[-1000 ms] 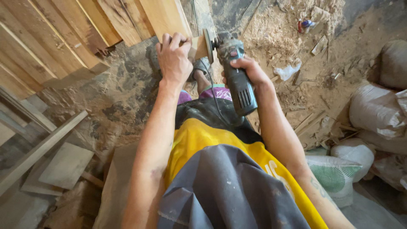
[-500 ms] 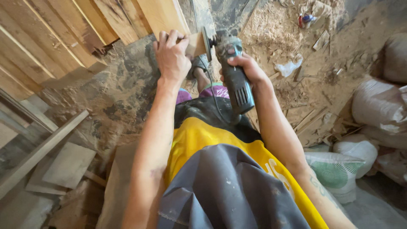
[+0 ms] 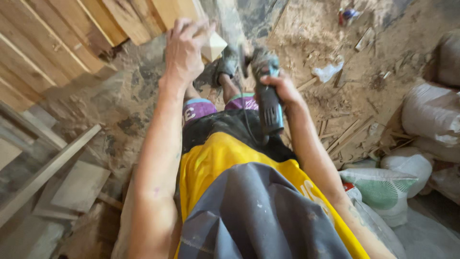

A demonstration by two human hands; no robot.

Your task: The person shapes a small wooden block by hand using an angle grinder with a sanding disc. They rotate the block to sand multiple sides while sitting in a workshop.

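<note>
Here the wooden block [image 3: 211,45] is clamped under the curled fingers of the left hand [image 3: 184,50], its cut end jutting rightward. Just beside it, the angle grinder [image 3: 266,91] is gripped by the right hand [image 3: 283,88]. Sawdust-strewn ground [image 3: 306,29] is seen beyond.

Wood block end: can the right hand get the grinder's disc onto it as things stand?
Probably yes. The right hand holds the angle grinder just beside the wood block, which the left hand steadies. Nothing sits between them, though the left fingers lie close.
</note>
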